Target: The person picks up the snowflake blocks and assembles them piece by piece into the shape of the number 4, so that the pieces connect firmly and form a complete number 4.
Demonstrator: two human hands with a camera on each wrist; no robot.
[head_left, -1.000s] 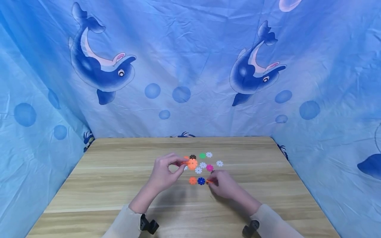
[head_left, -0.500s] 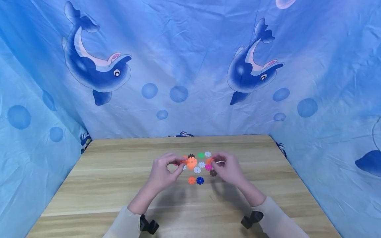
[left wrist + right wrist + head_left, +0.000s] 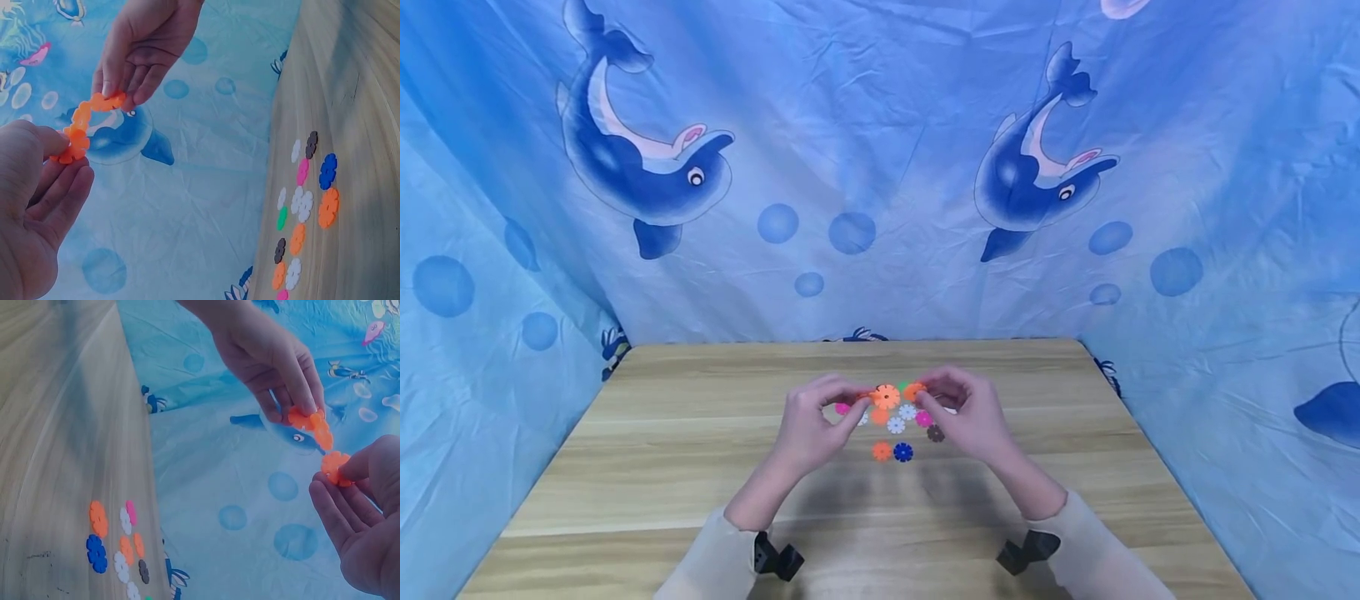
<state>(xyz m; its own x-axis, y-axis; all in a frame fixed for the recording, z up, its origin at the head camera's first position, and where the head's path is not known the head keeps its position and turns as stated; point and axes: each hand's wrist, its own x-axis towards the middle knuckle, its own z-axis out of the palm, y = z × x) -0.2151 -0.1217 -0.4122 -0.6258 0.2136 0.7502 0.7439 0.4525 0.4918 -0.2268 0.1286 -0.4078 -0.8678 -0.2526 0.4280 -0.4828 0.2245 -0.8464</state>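
Observation:
My left hand [image 3: 820,421] pinches an orange snowflake disc [image 3: 76,145] between thumb and fingers, with a second orange disc [image 3: 887,397] slotted onto it at an angle. Facing it, my right hand [image 3: 966,412] pinches a single orange snowflake disc [image 3: 335,467] by its edge. Both hands are raised over the table, the discs nearly edge to edge; whether they touch I cannot tell. Below lie loose discs: an orange disc [image 3: 882,451], a blue disc [image 3: 903,452], a pink disc [image 3: 923,418], a brown disc [image 3: 936,433] and several white discs [image 3: 896,425].
The wooden table [image 3: 700,467] reaches back to a blue dolphin-print curtain [image 3: 880,167], which also hangs at both sides. A green disc [image 3: 282,218] lies among the others, partly hidden behind the hands in the head view.
My right hand has lifted an orange disc from beside the blue one and brought it up and forward, close to the left hand's discs. My left hand has risen slightly.

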